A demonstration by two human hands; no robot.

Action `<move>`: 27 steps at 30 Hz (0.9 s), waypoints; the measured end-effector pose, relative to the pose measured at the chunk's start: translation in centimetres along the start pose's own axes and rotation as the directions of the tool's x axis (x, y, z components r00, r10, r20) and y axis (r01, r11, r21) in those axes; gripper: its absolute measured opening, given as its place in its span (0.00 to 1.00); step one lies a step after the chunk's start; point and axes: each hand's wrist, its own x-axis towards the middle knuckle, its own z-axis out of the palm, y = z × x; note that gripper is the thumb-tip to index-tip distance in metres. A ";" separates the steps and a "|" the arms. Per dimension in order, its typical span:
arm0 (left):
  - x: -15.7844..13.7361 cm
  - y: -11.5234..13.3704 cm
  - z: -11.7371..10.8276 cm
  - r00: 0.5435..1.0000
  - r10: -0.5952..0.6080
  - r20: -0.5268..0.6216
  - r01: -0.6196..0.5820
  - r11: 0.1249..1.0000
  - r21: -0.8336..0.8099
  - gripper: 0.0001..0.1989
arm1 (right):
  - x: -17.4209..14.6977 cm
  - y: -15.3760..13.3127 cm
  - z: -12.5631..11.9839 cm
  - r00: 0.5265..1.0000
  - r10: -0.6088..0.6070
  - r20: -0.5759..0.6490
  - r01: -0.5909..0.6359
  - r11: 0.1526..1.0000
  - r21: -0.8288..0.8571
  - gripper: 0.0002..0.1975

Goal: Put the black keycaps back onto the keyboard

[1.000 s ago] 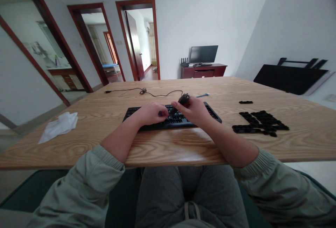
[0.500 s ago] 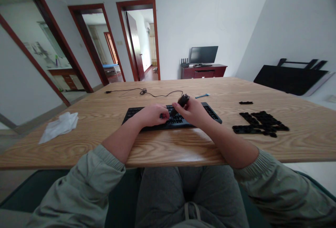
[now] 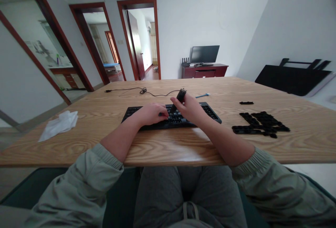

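A black keyboard [image 3: 176, 119] lies on the wooden table in front of me, some of its middle bared of keycaps. My right hand [image 3: 191, 106] is wrapped round a dark cylindrical tool [image 3: 180, 97]. The tool leans over the keyboard with its lower end down at the keys; its exact kind does not show. Over the keyboard's left half rests my left hand [image 3: 153, 113], its fingers curled and pinched close to the tool's lower end. Whatever those fingertips hold, if anything, is hidden.
Loose black keycaps [image 3: 267, 123] lie grouped on the right, with a short row [image 3: 246, 103] behind them. Beyond the keyboard are a small blue brush [image 3: 202, 95] and a knotted black cable [image 3: 143, 90]. Crumpled white tissue [image 3: 60, 125] sits at the left of the wooden table [image 3: 168, 147].
The tool in my right hand now stands more upright, its upper end shifted slightly left and up. My left hand has moved very little, staying at the keys.
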 end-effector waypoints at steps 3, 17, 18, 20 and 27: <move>0.0 -0.1 0.0 0.999 -0.031 0.013 0.031 0.999 0.010 0.07 | 0.1 -0.8 0.4 0.998 -0.063 0.005 0.063 0.998 0.000 0.21; 0.2 1.0 0.1 1.000 -0.013 0.019 0.012 1.000 0.028 0.08 | -0.8 1.4 -1.0 0.994 -0.003 0.112 -0.015 0.986 0.163 0.21; 0.2 0.9 0.0 1.000 -0.020 0.012 0.019 1.000 0.022 0.09 | -0.7 1.5 -0.9 0.994 0.018 0.109 -0.038 0.982 0.184 0.22; 0.1 0.7 -0.3 0.999 -0.041 -0.009 0.041 0.999 0.007 0.09 | -0.4 1.7 -0.5 0.994 0.062 0.091 -0.081 0.973 0.218 0.23; 0.0 0.1 -0.3 0.998 -0.066 0.003 0.066 0.998 -0.010 0.08 | -0.1 1.3 0.4 0.999 -0.046 0.025 0.040 0.984 0.176 0.20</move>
